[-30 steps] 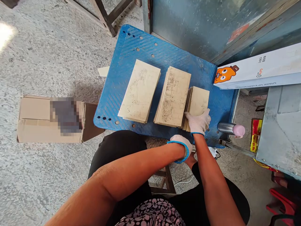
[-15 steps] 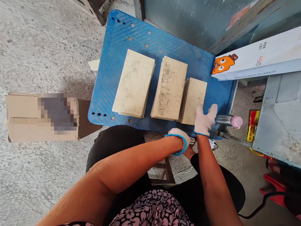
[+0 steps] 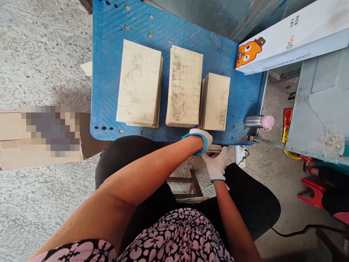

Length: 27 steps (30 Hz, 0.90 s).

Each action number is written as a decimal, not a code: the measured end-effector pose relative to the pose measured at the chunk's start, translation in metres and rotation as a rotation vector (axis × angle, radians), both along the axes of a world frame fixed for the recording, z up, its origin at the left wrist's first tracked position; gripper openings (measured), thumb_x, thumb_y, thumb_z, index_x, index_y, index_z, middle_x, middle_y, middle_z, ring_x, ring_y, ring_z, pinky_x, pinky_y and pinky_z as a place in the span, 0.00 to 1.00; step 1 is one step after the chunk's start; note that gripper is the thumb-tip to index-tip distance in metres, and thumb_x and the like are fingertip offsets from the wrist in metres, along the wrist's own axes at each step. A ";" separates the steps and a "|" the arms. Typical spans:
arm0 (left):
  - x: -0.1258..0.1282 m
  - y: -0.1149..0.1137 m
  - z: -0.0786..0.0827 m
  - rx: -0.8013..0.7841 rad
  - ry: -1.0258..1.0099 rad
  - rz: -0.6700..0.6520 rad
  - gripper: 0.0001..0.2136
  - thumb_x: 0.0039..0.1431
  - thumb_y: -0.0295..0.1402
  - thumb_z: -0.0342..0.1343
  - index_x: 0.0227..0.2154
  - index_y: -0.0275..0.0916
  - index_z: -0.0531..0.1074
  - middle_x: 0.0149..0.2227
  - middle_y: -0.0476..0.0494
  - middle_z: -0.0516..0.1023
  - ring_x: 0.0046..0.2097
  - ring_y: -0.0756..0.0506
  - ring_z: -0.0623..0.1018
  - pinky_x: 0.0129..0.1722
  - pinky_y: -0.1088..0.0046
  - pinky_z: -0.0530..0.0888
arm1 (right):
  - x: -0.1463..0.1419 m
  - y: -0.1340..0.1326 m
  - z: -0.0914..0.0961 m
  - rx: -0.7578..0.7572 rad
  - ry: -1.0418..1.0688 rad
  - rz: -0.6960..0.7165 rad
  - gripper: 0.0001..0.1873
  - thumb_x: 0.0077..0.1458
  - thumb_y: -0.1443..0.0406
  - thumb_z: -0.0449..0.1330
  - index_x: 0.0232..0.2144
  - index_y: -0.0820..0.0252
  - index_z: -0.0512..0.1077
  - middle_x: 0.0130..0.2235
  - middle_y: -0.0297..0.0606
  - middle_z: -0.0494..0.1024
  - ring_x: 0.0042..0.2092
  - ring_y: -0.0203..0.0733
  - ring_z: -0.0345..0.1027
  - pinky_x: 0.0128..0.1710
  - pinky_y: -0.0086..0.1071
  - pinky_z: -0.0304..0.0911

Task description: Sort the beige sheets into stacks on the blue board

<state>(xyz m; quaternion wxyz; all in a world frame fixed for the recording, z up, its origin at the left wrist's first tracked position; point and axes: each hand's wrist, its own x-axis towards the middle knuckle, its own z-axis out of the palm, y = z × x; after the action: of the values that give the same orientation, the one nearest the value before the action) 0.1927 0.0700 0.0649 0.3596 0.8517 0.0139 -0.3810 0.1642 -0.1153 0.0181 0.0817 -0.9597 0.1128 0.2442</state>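
Note:
Three stacks of beige, dirt-marked rectangular plates lie on a blue perforated board (image 3: 109, 72): a left stack (image 3: 139, 83), a middle stack (image 3: 184, 85) and a shorter right stack (image 3: 215, 102). Both my hands wear white knit gloves. My left hand (image 3: 200, 139) sits at the board's near edge, closed on a small stack of thin plates (image 3: 214, 148) held just below that edge. My right hand (image 3: 217, 164) comes up from below, its fingers closed on the same small stack. Most of that stack is hidden by the gloves.
A steel flask with a pink cap (image 3: 257, 122) lies at the board's right edge. A white carton with an orange cartoon (image 3: 286, 36) leans behind it, and a grey metal machine (image 3: 319, 105) stands right. A cardboard box (image 3: 16, 138) lies left. A power strip (image 3: 240, 154) and a red stool (image 3: 313, 191) are on the floor.
My right hand has left the right stack on the board and dropped below the near edge to join my left hand on the small stack. The camera view has shifted forward and right.

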 end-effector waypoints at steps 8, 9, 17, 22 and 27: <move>0.014 -0.002 0.003 0.081 0.056 -0.079 0.23 0.57 0.29 0.61 0.56 0.30 0.77 0.49 0.20 0.82 0.52 0.30 0.81 0.53 0.52 0.75 | -0.007 0.001 -0.037 0.000 -0.041 0.056 0.69 0.43 0.43 0.69 0.74 0.66 0.40 0.73 0.64 0.48 0.68 0.69 0.56 0.60 0.51 0.62; 0.014 -0.002 0.004 0.091 0.050 -0.091 0.23 0.58 0.28 0.60 0.57 0.30 0.77 0.49 0.20 0.82 0.52 0.30 0.81 0.53 0.53 0.76 | -0.006 0.002 -0.041 -0.001 -0.045 0.059 0.68 0.43 0.43 0.69 0.74 0.66 0.41 0.73 0.64 0.47 0.68 0.69 0.56 0.59 0.50 0.63; 0.011 -0.002 0.003 0.130 0.058 -0.153 0.20 0.61 0.27 0.56 0.56 0.31 0.78 0.47 0.21 0.82 0.51 0.31 0.82 0.51 0.54 0.77 | -0.009 0.008 -0.049 0.032 -0.052 0.068 0.62 0.45 0.48 0.67 0.73 0.66 0.44 0.72 0.65 0.46 0.66 0.71 0.57 0.57 0.48 0.65; 0.009 -0.003 0.003 0.137 0.058 -0.170 0.20 0.62 0.25 0.54 0.55 0.29 0.78 0.48 0.20 0.82 0.51 0.30 0.82 0.51 0.54 0.77 | -0.008 0.008 -0.040 0.059 -0.104 0.100 0.60 0.45 0.49 0.67 0.72 0.63 0.47 0.72 0.63 0.49 0.69 0.68 0.53 0.60 0.47 0.62; 0.008 -0.002 0.000 0.123 0.048 -0.162 0.20 0.59 0.23 0.57 0.54 0.28 0.78 0.48 0.18 0.82 0.52 0.28 0.81 0.51 0.51 0.77 | -0.009 0.003 -0.019 0.117 -0.149 0.064 0.61 0.43 0.46 0.69 0.72 0.58 0.47 0.72 0.57 0.49 0.69 0.64 0.54 0.63 0.49 0.60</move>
<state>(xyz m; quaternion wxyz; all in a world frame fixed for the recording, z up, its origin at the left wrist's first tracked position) 0.2008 0.0685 0.0651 0.2741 0.8610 -0.0228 -0.4277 0.1551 -0.1120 -0.0011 0.1382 -0.9719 0.0613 0.1806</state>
